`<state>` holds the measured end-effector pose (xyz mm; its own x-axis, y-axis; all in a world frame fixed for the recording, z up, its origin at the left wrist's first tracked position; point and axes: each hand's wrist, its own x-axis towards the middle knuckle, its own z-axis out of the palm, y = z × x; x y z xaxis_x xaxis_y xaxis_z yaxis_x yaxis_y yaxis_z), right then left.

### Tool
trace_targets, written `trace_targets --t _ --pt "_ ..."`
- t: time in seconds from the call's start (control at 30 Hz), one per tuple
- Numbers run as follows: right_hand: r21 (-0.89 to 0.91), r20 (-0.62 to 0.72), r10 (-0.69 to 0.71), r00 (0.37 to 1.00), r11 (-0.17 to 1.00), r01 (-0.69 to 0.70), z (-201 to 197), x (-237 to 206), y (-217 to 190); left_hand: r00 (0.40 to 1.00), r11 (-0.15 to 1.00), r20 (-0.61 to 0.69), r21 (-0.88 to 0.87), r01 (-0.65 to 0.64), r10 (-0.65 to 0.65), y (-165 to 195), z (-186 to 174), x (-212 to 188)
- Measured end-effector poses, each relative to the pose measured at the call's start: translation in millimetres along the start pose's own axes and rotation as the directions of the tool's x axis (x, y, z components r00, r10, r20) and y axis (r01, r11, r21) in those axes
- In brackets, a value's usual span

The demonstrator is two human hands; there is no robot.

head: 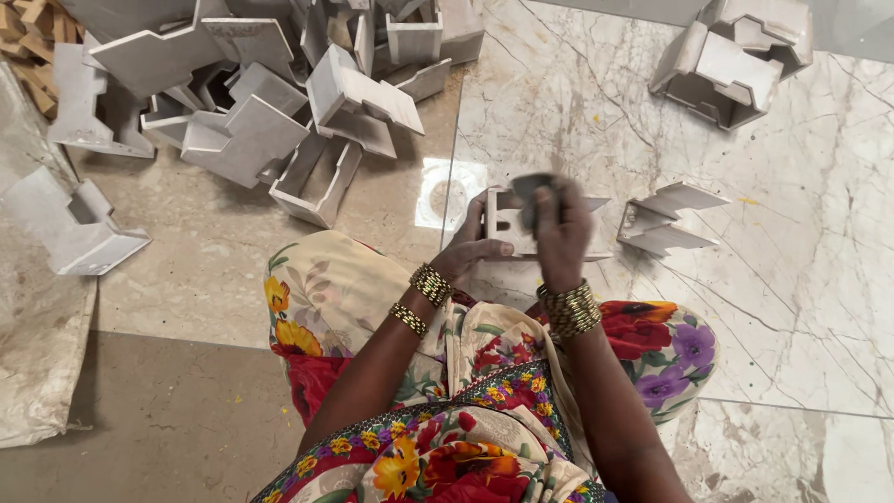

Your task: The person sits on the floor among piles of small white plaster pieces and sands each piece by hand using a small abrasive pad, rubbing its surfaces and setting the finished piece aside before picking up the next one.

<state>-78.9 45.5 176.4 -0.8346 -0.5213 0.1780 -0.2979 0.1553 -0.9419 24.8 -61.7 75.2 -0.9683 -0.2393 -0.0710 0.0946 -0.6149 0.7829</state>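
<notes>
A pale stone bracket [507, 224], a small notched block with cut-out slots, sits on the marble floor [792, 307] just in front of our knees. Left of the bracket lies a heap of similar pieces [270, 102]. Our left hand [470, 250] grips the bracket's left edge, fingers curled around it. Our right hand [562, 233] presses a small dark pad [533, 189] against its top. Right of the bracket rests another finished piece [666, 219]. We judge it stiff, heavy, brittle at its thin edges; best held by the thick sides.
</notes>
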Motion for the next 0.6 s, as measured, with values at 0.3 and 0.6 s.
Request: trace_targets --t 0.3,0.6 --pt "-0.274 0.298 -0.296 0.908 0.884 0.378 -30.2 5.6 -7.7 0.987 1.0 -0.157 -0.004 0.026 -0.027 -0.6 -2.1 6.9" --pt "0.171 -0.08 0.104 0.991 0.981 -0.089 -94.7 46.2 40.0 0.966 0.965 -0.215 -0.248 0.084 -0.14 -2.3 -17.2 -0.3"
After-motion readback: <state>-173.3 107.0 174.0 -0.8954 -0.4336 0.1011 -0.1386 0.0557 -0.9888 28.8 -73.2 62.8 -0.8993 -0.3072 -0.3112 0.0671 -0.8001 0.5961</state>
